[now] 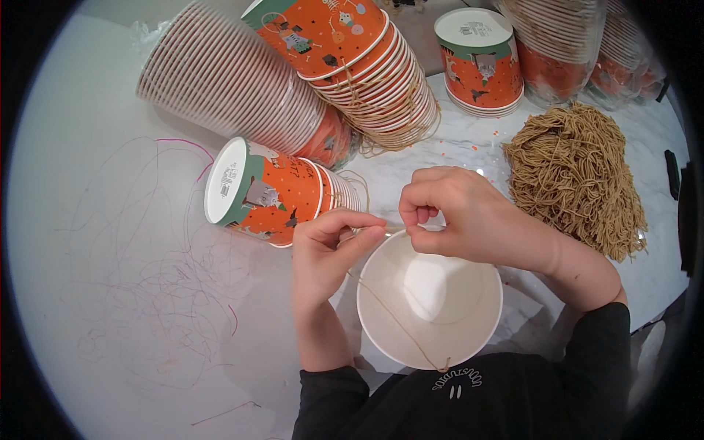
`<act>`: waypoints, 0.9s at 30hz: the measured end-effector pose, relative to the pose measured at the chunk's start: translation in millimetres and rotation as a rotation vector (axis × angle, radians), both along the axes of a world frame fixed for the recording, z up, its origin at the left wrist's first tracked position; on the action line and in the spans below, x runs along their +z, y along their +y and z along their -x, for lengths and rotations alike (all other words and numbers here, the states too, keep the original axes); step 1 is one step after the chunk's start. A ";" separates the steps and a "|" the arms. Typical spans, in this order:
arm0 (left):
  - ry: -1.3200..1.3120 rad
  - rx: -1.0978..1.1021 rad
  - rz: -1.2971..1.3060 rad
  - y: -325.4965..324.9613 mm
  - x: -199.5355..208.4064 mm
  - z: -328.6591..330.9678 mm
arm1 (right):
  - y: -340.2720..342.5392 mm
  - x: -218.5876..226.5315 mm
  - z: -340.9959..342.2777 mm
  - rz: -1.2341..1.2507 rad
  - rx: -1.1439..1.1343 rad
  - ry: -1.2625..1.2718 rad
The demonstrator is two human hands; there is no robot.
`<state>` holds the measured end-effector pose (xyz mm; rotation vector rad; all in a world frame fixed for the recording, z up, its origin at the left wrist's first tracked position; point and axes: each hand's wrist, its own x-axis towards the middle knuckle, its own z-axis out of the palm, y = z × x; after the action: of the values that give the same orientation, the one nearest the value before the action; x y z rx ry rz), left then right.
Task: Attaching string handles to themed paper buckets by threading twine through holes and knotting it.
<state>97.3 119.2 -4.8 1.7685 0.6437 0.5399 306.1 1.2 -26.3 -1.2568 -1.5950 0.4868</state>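
Note:
A large paper bucket (475,312), white inside, stands with its mouth up close to my body. A thin tan string (396,317) is knotted at its near rim and runs loosely across the opening toward my left hand. My left hand (328,246) pinches the string between thumb and forefinger, just outside the far left rim. Over the far rim is my right hand (451,213), its fingers curled and closed; a short length of string spans the gap between both hands. Its fingertips are partly hidden, and they seem to pinch that string.
A short stack of orange printed buckets (282,196) lies left of my hands. Behind it lean a wrapped stack (227,73) and a stack strung with handles (374,81). A bucket stack (480,66) stands upside down at the back. A pile of tan strings (579,180) lies right.

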 end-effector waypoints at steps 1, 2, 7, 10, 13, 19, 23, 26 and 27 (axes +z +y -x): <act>0.000 0.002 -0.001 -0.5 2.6 0.6 | -0.5 1.0 0.3 0.000 0.004 0.002; -0.002 0.001 0.003 -2.0 6.3 0.6 | -1.2 2.9 0.2 -0.001 0.006 0.001; 0.012 -0.007 -0.014 -2.7 12.0 2.6 | -1.6 3.4 -0.5 0.031 0.021 -0.023; -0.024 0.000 0.045 -6.8 15.4 -1.4 | 0.4 -0.8 2.0 -0.053 -0.032 -0.013; -0.061 -0.015 0.071 -11.4 14.0 -4.9 | 3.6 -2.3 8.8 -0.116 -0.029 0.041; -0.135 -0.035 0.055 -12.3 7.8 -5.2 | -0.7 2.3 8.6 0.003 -0.010 0.038; -0.196 0.056 0.096 -13.8 5.4 -8.6 | 0.7 -0.4 10.1 -0.004 0.021 0.110; -0.285 0.132 -0.054 -24.1 -0.6 -14.3 | -1.3 2.3 9.7 -0.038 0.017 0.011; -0.333 0.173 -0.181 -27.8 -3.1 -16.2 | -2.5 4.1 11.1 -0.092 -0.015 -0.059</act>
<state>113.5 91.4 -7.9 1.7441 0.5276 1.0143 295.0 -1.4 -22.2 -1.2229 -1.6378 0.3655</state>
